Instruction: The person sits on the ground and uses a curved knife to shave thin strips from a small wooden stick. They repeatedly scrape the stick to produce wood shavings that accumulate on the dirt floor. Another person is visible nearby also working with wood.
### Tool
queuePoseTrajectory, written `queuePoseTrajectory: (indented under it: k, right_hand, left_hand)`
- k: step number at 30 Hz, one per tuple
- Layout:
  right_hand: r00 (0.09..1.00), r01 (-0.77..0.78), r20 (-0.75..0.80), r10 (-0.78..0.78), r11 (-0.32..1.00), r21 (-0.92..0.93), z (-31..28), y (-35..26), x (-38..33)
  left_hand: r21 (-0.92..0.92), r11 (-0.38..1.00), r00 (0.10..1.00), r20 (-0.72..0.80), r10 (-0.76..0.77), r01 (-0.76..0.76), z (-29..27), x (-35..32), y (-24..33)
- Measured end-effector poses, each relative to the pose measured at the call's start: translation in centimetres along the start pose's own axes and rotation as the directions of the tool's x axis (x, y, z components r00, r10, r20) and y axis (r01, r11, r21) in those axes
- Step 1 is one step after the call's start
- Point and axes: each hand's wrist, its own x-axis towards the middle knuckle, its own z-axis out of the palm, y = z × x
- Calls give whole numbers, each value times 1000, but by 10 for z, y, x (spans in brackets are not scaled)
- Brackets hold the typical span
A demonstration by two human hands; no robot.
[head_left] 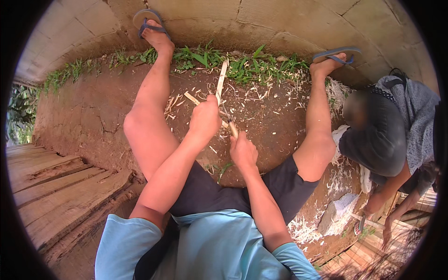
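— What sort of place was it?

— Outdoors. The person sat on the edge of a weathered plank deck (60, 196), legs stretched over a slope of bare reddish earth (84, 116). A strip of grass (210, 58) ran along the top of the slope, and beyond it lay a pavement of large concrete slabs (280, 23). Both feet, in blue-strapped sandals, rested near the grass line.

— What was hard to make out?

— The knife (228, 122) mostly. Only its pale wooden handle and a thin sliver of blade showed between the hands. The lower end of the bamboo strip (220, 81) vanished behind the left hand (204, 119), so its full length could not be told. A second person (387, 135) crouched at the right, face not readable, forearms reaching down toward the frame's dark rim.

— And the hands?

— The left hand was closed around the bamboo strip, which rose from the fist toward the grass. The right hand (242, 151) was closed on the knife handle, just below and beside the left, the blade pointing up at the strip.

— Anything else around?

— Pale shavings (177, 102) scattered over the earth between the legs, a short offcut (192, 98) just left of the strip, and a thick white heap of shavings (343, 210) by the right thigh, beside the other person.
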Motion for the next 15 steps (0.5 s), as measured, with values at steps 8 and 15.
queuePoseTrajectory:
  k: [8,15]
  right_hand:
    - [752,531,-646,-132,701,476,-46,-31,-8]
    - [996,-36,77,40,998,-53,3,1,12]
  left_hand:
    - [14,1000,1000,-5,-21,21,3,-2,-2]
    - [-15,1000,1000,-14,-4,4,-4,1,1]
